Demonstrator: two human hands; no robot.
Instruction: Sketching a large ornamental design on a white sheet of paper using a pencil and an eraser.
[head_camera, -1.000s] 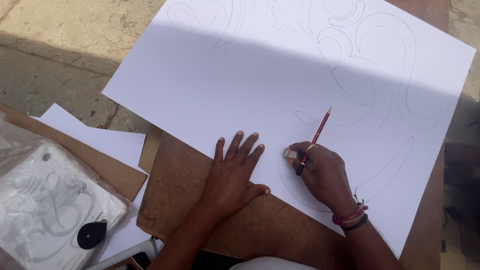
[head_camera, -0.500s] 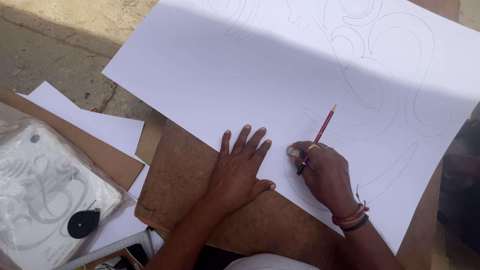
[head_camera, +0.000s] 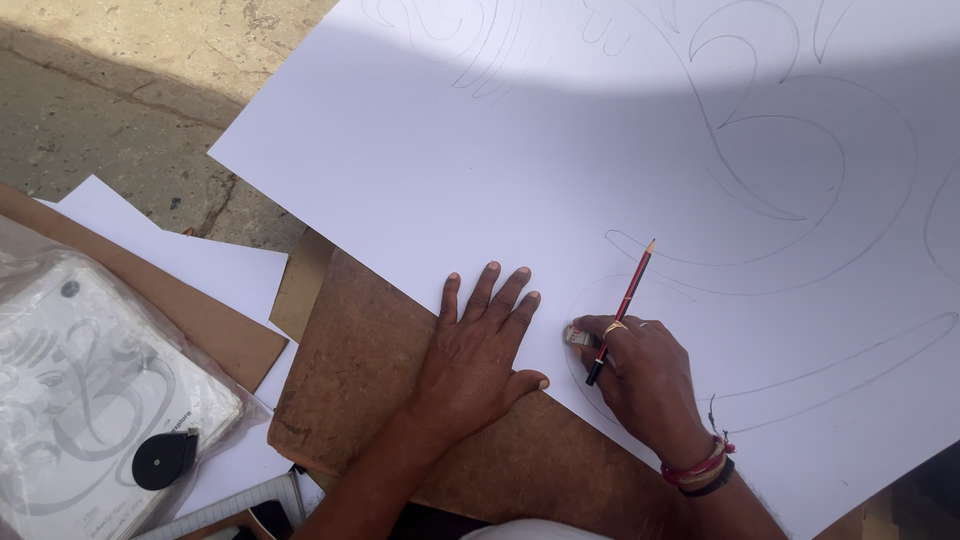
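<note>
A small white eraser sits pinched at the fingertips of the right hand, pressed onto a large white sheet of paper right on a faint pencilled curve, just beside the little finger of the left hand. The same right hand also keeps a red-and-black pencil tucked between its fingers, the sharpened tip pointing up and away from the person, clear of the paper. The sheet carries light pencil outlines of sweeping curved shapes and lies over a brown board, whose worn edge shows bare at the lower left of the paper. Beyond the board is rough concrete ground, partly in shade. To the left lie smaller white sheets, a strip of brown cardboard and a plastic-wrapped printed picture with a round black object resting on it. The left hand lies flat, palm down, fingers spread a little, its fingertips on the paper's edge and its heel on the board, holding nothing. The right wrist wears red and dark bands.
</note>
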